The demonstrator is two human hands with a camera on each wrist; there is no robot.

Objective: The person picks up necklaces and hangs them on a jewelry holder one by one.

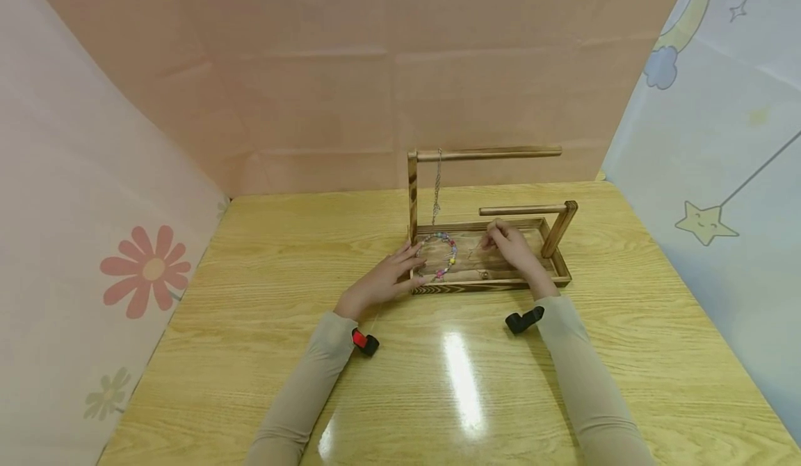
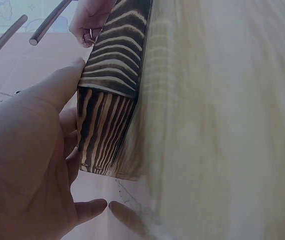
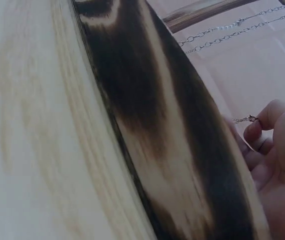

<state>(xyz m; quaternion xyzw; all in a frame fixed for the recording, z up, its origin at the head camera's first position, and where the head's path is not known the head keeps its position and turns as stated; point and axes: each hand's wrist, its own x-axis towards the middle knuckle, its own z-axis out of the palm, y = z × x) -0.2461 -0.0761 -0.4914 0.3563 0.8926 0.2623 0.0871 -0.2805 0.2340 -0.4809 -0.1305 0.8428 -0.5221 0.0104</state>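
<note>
A wooden jewelry stand has a shallow tray base with dark burnt grain. In its left end lies a bracelet of colorful beads. My left hand rests at the tray's left end, fingers spread and nearly straight, with its thumb at the front rim. In the left wrist view, that thumb touches the striped tray corner. Over the tray, my right hand pinches the end of a thin chain between thumb and index finger. A small clasp shows at those fingertips in the right wrist view.
A silver chain hangs from the stand's tall upper bar, near the left post. The shorter lower bar juts leftward from the right post, close behind my right hand. Fabric walls enclose the wooden table.
</note>
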